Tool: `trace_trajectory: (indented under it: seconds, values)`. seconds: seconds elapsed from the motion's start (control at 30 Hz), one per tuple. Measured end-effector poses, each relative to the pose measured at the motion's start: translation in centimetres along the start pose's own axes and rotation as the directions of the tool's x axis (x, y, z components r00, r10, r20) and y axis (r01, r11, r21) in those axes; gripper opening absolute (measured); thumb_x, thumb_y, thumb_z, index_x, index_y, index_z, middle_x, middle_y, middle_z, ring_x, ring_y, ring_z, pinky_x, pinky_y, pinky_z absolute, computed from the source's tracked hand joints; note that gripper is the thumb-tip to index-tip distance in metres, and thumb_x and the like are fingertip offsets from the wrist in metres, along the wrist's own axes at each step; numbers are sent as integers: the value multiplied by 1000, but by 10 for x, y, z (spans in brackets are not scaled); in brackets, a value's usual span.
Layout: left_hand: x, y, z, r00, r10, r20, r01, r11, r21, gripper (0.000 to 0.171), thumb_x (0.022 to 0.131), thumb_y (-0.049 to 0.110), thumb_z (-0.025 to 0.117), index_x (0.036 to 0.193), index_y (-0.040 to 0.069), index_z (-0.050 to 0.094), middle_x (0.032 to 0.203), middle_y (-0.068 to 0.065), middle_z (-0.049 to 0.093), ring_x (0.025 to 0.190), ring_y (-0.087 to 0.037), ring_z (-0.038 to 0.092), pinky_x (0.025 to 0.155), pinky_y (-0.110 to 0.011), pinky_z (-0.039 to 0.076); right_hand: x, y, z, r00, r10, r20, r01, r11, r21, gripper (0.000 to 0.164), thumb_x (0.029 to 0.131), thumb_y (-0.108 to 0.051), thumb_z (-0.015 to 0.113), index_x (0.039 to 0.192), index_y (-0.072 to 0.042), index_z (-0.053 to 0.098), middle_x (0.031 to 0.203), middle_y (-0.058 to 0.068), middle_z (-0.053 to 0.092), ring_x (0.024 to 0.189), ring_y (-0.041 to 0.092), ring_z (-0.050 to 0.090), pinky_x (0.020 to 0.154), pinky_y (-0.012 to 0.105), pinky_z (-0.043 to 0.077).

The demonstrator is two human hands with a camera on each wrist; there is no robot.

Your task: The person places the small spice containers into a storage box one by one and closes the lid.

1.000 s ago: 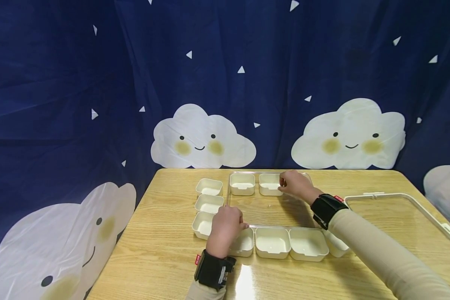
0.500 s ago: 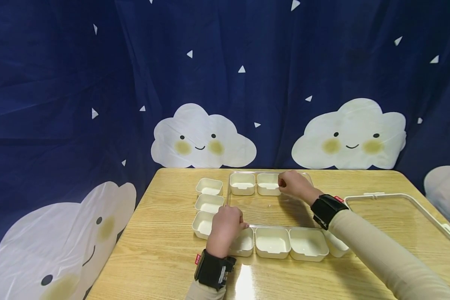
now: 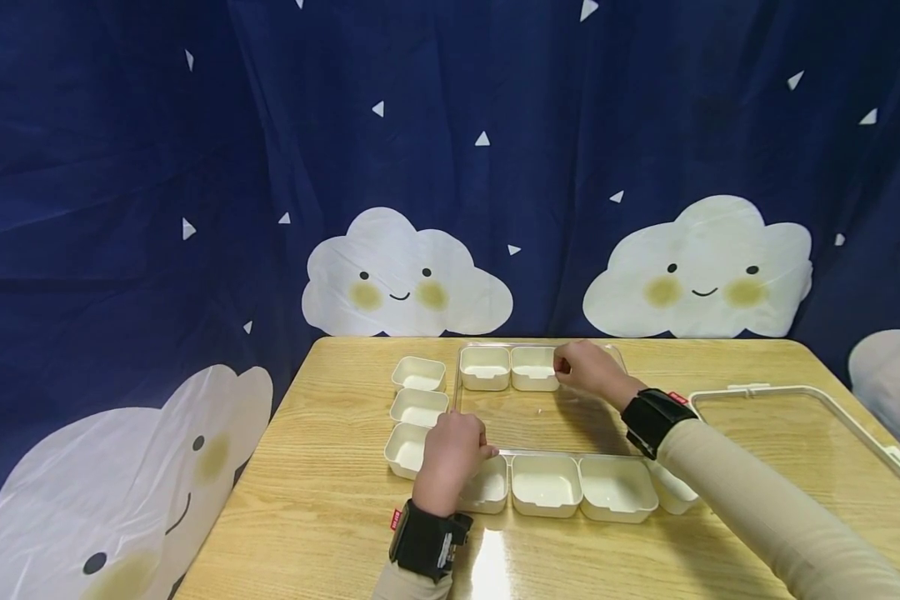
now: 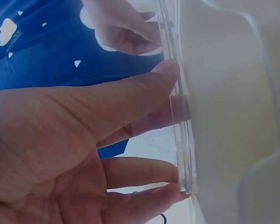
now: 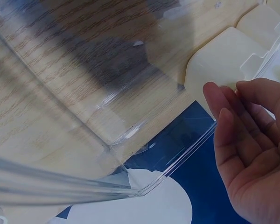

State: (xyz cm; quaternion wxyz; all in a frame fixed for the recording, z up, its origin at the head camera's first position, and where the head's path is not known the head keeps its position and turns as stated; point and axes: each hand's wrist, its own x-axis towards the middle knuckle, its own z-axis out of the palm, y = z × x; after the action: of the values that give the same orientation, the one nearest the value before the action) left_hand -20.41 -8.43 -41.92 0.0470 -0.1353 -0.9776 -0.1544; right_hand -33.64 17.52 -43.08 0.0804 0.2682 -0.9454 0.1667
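Observation:
A clear plastic box lies on the table, with two small cream bins inside its far side. My left hand pinches the box's near rim toward the left corner; in the left wrist view the thumb and fingers lie on either side of the clear edge. At the back, my right hand pinches the right edge of the second cream bin. This bin sits right beside the first cream bin. In the right wrist view the held bin meets the fingertips.
Several cream bins stand outside the box: a column at its left, including a bin, and a row in front, including a bin. A white-framed clear lid lies at the right. A blue cloud-patterned curtain hangs behind the table.
The second cream bin has slid left against the first one, with my right hand moving along with it. My left hand has stayed in place on the box rim.

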Motion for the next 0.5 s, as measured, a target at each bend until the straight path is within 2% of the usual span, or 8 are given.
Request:
trace_trajectory:
  seconds: [0.5]
  values:
    - [-1,1,-1,1000,8,0,-8,1000,1,31,78,30,88,62,14,67,70,-4,65,71,-25,61,54,-32,49,0,1,-1,1000,-20,21,20,999,28,11,81,0,71,75,-7,65,67,-2,60,63,13,52,61,31,45]
